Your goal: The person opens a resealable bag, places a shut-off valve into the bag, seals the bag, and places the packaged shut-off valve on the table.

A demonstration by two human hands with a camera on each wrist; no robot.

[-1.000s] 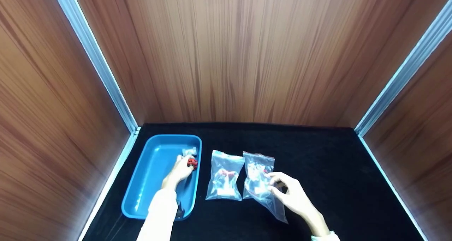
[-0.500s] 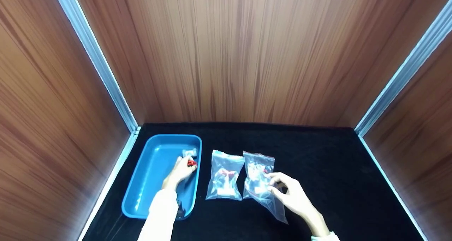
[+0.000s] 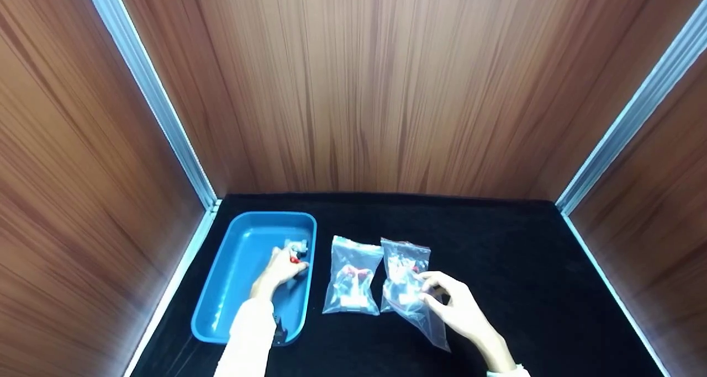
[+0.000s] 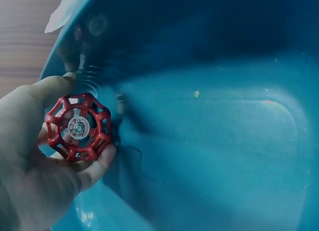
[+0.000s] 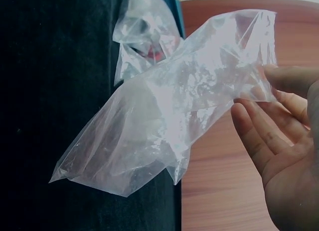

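Inside the blue tray (image 3: 201,305), my left hand (image 3: 281,267) grips a valve by its red handwheel (image 4: 78,127). The left wrist view shows thumb and fingers curled around the wheel's rim, with a silver nut at its centre. In the head view a silvery metal piece (image 3: 296,246) shows just beyond the fingertips. My right hand (image 3: 453,298) pinches the edge of a clear plastic bag (image 5: 149,126) between thumb and fingers. That bag hangs limp, with nothing visible inside, and overlaps a filled bag (image 3: 403,255) in the head view.
Left of the right hand's bag lies another filled clear bag (image 3: 353,283) with red and white contents, close to the tray's right side. Black cloth (image 3: 497,244) covers the work surface. Wood-grain panels (image 3: 353,90) with metal corner posts (image 3: 160,101) enclose the back and sides.
My left hand has turned slightly and drawn toward me inside the tray. Less of the red wheel shows, and the silvery piece sits a little nearer. The right hand has stayed put.
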